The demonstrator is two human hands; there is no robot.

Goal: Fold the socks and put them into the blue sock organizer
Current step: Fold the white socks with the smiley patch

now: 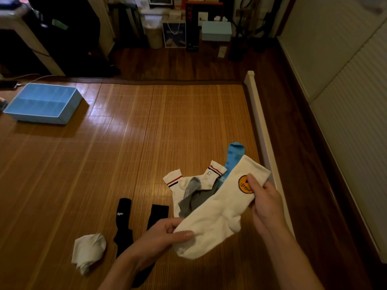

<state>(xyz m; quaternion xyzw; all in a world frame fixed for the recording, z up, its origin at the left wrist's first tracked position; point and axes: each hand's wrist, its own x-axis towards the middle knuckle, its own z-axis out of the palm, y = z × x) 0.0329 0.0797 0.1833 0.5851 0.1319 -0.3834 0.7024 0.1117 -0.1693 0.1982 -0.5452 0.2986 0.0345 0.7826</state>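
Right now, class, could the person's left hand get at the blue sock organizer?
Probably not yet. The left hand grips the long white sock, shared with the right hand, and the blue sock organizer sits far across the mat. Only bare mat lies between, so nothing blocks it.

We are counting one blue sock organizer (39,119) and two hands, a left hand (161,233) and a right hand (266,204). Among the socks, we are counting one white smiley-patch sock (217,216), one white sock bundle (89,251), two black socks (123,218), two striped-cuff white socks (209,178), one grey sock (199,197) and one bright blue sock (234,155).
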